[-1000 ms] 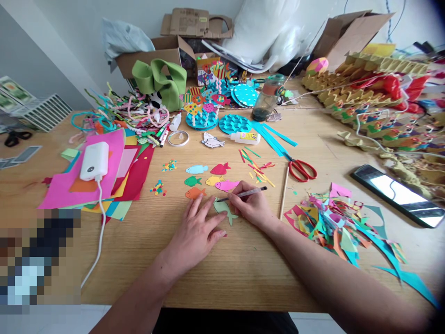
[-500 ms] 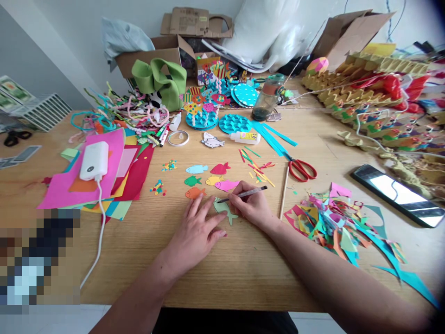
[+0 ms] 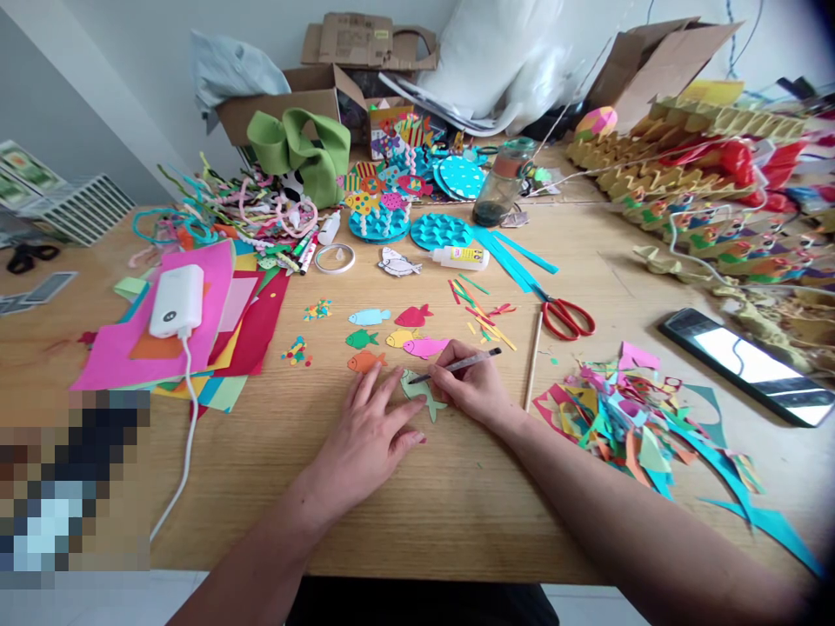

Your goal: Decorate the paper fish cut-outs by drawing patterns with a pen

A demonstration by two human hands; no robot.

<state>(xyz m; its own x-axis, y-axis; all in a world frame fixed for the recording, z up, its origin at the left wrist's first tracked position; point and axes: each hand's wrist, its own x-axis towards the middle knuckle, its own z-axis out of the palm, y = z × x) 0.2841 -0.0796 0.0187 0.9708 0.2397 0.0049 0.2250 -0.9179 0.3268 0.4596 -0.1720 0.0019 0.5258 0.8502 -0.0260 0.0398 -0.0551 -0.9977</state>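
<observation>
One pen [image 3: 475, 359] (slightly) farther across mint fish [image 3: 423, 391]

There are seven plain coloured paper fish [image 3: 424, 348]; two confetti piles [image 3: 298, 351]; one left hand [image 3: 373, 422]; one right hand [image 3: 475, 385]; one slim pen [image 3: 477, 358]; one pair of red-handled scissors [image 3: 554, 306]; one wooden stick [image 3: 533, 361]; one yellow-labelled glue bottle [image 3: 462, 258]; one smartphone [image 3: 747, 367].

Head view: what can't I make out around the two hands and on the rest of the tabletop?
All in the head view:
1. Part of the pale green fish: covered by the left hand.
2. Part of the pen's shaft: hidden in the right hand's grip.
3. The white bottle's small print: too small to read.
4. The phone's display: masked by glare.
5. The white cable's far end: lost at the pixelated patch.
</observation>
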